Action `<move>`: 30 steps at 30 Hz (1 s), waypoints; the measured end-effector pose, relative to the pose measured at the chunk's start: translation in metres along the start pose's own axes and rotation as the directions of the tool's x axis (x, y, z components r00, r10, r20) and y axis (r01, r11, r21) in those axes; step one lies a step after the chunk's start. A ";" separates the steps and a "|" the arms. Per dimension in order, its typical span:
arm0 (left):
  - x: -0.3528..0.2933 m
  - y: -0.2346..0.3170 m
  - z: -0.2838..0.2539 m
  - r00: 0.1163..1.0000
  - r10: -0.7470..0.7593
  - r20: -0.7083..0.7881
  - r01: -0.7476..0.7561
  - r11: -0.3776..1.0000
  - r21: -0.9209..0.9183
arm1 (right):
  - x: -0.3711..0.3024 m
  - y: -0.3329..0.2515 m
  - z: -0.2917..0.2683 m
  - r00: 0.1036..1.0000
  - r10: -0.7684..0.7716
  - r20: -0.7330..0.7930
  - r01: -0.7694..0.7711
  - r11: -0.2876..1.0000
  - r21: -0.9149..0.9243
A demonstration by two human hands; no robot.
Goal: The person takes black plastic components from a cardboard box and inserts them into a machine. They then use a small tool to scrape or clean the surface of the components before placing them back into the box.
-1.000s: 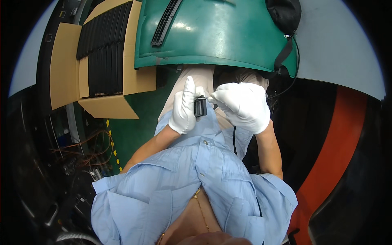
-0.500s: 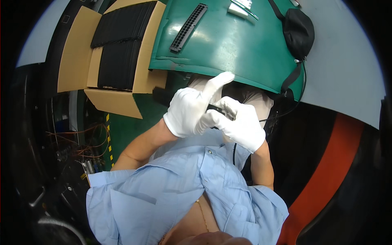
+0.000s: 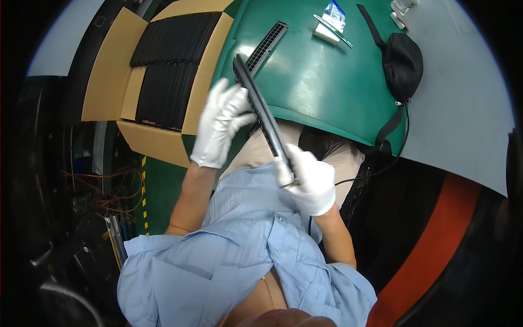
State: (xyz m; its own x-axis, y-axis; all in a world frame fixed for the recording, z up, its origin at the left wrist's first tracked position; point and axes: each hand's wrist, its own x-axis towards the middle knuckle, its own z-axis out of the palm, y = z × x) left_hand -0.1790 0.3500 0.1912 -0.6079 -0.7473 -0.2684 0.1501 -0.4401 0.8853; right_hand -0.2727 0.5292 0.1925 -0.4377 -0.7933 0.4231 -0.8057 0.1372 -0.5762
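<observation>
A long black plastic strip (image 3: 262, 115) slants up and to the left over my lap, its far end above the green mat. My right hand (image 3: 311, 184), in a white glove, closes round its near end. Beside the strip's far half, my gloved left hand (image 3: 219, 124) is raised with its fingers spread, slightly blurred. Whether its fingertips touch the strip I cannot tell. Another black strip, with a row of square openings (image 3: 268, 46), lies on the mat and is partly covered by the held one.
An open cardboard box (image 3: 188, 109) packed with rows of black strips (image 3: 169, 92) stands at the left. On the green mat (image 3: 321, 82) are a pen-like tool (image 3: 333, 31), a small clear bag (image 3: 334, 13) and a black pouch (image 3: 402, 68) with a strap, near a thin cable.
My hands have come apart. The left moved left and opened off the strip; the right moved slightly down and still grips it. The strip now points up toward the mat.
</observation>
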 end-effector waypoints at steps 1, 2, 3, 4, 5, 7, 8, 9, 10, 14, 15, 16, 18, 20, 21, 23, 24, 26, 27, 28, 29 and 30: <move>0.000 -0.002 0.005 0.994 -0.088 0.063 0.092 0.994 -0.057 | 0.003 -0.005 0.003 0.995 -0.054 0.087 0.066 0.987 -0.145; 0.006 -0.008 0.002 0.990 -0.108 0.089 0.112 0.993 -0.042 | 0.003 -0.002 0.013 0.975 -0.094 0.204 0.123 0.983 -0.137; 0.008 -0.013 0.004 0.994 -0.106 0.030 0.106 0.994 -0.016 | 0.003 -0.002 0.017 0.971 -0.135 0.197 0.156 0.983 -0.096; 0.010 -0.015 0.003 0.993 -0.115 0.005 0.115 0.993 -0.030 | 0.002 0.001 0.025 0.971 -0.182 0.155 0.200 0.974 -0.103; 0.012 -0.018 0.002 0.992 -0.124 -0.021 0.123 0.991 -0.044 | 0.003 0.004 0.031 0.966 -0.231 0.113 0.243 0.964 -0.112; 0.017 -0.025 -0.006 0.993 -0.113 -0.030 0.109 0.988 -0.107 | 0.009 0.007 0.029 0.936 -0.292 0.198 0.312 0.947 -0.074; 0.021 -0.027 -0.011 0.994 -0.107 -0.035 0.101 0.985 -0.138 | 0.014 0.009 0.027 0.915 -0.324 0.239 0.345 0.937 -0.053; 0.026 -0.029 -0.017 0.989 -0.145 0.014 0.145 0.975 -0.166 | 0.021 0.009 0.022 0.871 -0.286 0.399 0.333 0.941 -0.054; 0.030 -0.030 -0.026 0.982 -0.179 0.057 0.187 0.963 -0.192 | 0.032 0.008 0.015 0.799 -0.246 0.549 0.326 0.944 -0.051; 0.028 -0.020 -0.017 0.982 -0.168 0.089 0.188 0.934 -0.303 | 0.052 0.063 0.036 0.983 0.099 0.157 -0.087 0.993 -0.082; 0.026 -0.017 -0.017 0.983 -0.147 0.114 0.176 0.933 -0.314 | 0.060 0.084 0.037 0.963 0.221 0.152 -0.203 0.971 -0.124; 0.023 -0.013 -0.014 0.978 -0.167 0.123 0.198 0.931 -0.305 | 0.064 0.108 0.040 0.969 0.233 0.080 -0.225 0.969 -0.098; 0.019 -0.012 -0.012 0.981 -0.161 0.104 0.179 0.965 -0.192 | 0.065 0.164 0.050 0.987 0.144 0.063 -0.121 0.951 -0.284; 0.016 -0.009 -0.009 0.980 -0.168 0.108 0.180 0.976 -0.122 | 0.063 0.198 0.051 0.974 0.195 0.112 -0.115 0.862 -0.493; 0.016 -0.011 -0.010 0.977 -0.184 0.107 0.196 0.974 -0.111 | 0.064 0.208 0.049 0.970 0.198 0.143 -0.093 0.839 -0.536; 0.016 -0.012 -0.009 0.969 -0.219 0.118 0.229 0.970 -0.085 | 0.064 0.229 0.044 0.985 0.140 0.099 -0.063 0.832 -0.552; 0.017 -0.015 -0.008 0.963 -0.246 0.108 0.255 0.964 -0.078 | 0.068 0.229 0.040 0.985 0.143 0.093 -0.066 0.823 -0.564; 0.016 -0.019 -0.007 0.964 -0.246 0.104 0.250 0.968 -0.026 | 0.066 0.223 0.035 0.991 0.128 0.037 -0.091 0.851 -0.518; 0.016 -0.022 -0.006 0.964 -0.246 0.103 0.248 0.969 -0.002 | 0.067 0.207 0.030 0.991 0.130 0.020 -0.106 0.878 -0.467; 0.015 -0.026 -0.006 0.961 -0.248 0.123 0.248 0.969 0.013 | 0.064 0.193 0.032 0.995 0.097 0.008 -0.088 0.931 -0.355; 0.015 -0.032 -0.007 0.953 -0.254 0.165 0.252 0.967 0.034 | 0.059 0.176 0.033 0.998 0.069 -0.012 -0.070 0.968 -0.242; 0.013 -0.037 -0.002 0.959 -0.249 0.138 0.249 0.968 0.018 | 0.057 0.150 0.032 0.945 0.283 0.166 -0.297 0.953 0.067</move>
State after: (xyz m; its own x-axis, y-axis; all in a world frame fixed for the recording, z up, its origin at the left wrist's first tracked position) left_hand -0.1908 0.3554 0.1538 -0.7274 -0.5382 -0.4257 -0.0202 -0.6033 0.7972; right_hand -0.4052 0.4858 0.1078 -0.5751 -0.8091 0.1210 -0.6107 0.3262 -0.7216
